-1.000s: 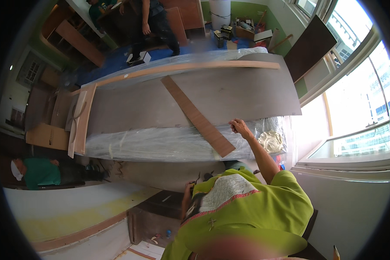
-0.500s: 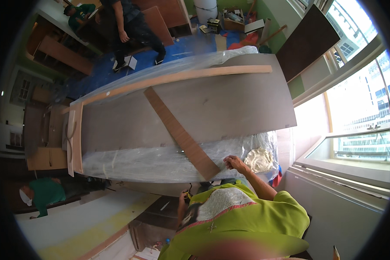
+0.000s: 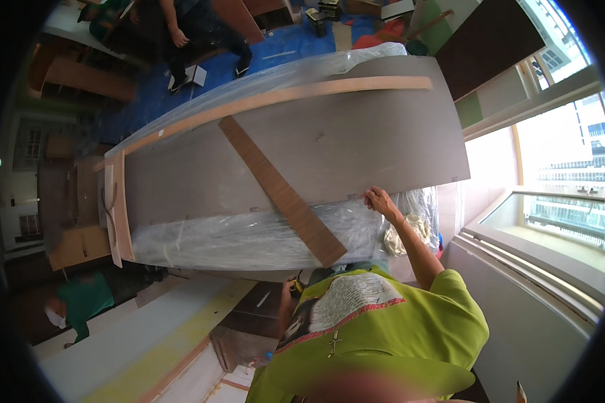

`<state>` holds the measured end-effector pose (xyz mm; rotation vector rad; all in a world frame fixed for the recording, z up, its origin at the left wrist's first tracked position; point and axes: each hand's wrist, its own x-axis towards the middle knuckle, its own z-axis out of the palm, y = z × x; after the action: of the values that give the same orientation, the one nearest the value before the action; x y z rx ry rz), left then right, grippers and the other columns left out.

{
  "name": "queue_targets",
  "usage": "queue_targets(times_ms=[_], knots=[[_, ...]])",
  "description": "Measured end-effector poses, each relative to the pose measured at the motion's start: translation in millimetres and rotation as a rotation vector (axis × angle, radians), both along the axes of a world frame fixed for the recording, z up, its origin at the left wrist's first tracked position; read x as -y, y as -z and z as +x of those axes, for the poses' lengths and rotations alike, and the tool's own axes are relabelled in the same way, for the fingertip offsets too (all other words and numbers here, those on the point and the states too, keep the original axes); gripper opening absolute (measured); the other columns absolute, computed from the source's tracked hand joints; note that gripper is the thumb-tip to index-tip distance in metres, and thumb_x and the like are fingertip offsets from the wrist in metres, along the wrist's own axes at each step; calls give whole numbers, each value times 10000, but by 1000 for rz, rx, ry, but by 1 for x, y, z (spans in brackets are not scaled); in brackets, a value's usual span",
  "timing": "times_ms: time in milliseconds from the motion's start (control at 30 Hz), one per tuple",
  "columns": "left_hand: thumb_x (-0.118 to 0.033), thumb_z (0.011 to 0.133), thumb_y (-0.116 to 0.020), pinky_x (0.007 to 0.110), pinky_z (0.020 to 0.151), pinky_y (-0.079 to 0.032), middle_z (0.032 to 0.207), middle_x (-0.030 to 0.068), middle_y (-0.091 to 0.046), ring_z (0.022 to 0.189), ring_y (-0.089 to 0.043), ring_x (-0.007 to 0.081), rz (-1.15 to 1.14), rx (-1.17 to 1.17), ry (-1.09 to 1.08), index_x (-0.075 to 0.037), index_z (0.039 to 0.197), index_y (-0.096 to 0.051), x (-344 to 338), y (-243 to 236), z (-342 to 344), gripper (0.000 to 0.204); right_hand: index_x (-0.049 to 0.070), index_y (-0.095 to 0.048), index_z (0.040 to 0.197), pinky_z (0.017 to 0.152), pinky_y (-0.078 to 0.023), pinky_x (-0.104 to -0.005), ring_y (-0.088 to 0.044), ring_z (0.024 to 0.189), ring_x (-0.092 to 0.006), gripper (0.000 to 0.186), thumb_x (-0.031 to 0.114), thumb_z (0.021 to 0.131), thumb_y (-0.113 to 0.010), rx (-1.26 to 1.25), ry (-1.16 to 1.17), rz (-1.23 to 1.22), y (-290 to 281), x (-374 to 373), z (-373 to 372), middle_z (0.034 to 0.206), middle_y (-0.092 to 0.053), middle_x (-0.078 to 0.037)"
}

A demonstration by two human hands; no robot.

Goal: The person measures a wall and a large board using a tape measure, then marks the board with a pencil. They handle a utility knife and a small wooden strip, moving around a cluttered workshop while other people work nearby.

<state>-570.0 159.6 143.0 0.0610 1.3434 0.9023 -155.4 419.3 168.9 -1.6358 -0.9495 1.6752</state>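
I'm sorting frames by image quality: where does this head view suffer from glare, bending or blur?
Head view: the window at right is blown out white; the grey panel and its long wooden strip bow with fisheye curvature; the rim is a black vignette; the green shirt at the lower edge is soft and smeared; the right hand on the panel edge is fairly sharp.
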Motion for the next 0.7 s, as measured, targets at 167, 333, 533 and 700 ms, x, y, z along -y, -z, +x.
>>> queue_targets(times_ms=[167,333,533,700], knots=[[-260,883,-482,300,765,-477,956,79,-566,833,-563,178,-4,-173,279,-39,1224,-502,-7,17,-19,407,12,-575,897,542,-428,-255,-534,604,-114,290,258,983,-446,-8,213,98,-13,53,27,698,-558,-30],[-243,848,-476,290,750,-483,970,74,-598,833,-579,175,-16,-340,672,-33,1069,-568,3,72,-48,318,-6,-586,906,580,-460,-284,-550,610,-145,301,251,956,-439,228,501,95,-16,173,60,707,-568,-59],[-251,813,-519,325,732,-497,955,62,-582,867,-563,172,-14,-176,902,-87,1104,-599,1,85,-64,344,-10,-611,893,574,-486,-317,-589,609,-159,302,249,902,-457,506,830,-166,-17,374,43,710,-612,-96],[-260,797,-546,422,740,-524,933,52,-559,822,-558,177,294,-365,1017,-141,1190,-534,15,21,-60,411,-3,-616,910,580,-484,-309,-580,617,-160,278,227,889,-463,405,894,-323,5,476,-21,724,-619,-81]])
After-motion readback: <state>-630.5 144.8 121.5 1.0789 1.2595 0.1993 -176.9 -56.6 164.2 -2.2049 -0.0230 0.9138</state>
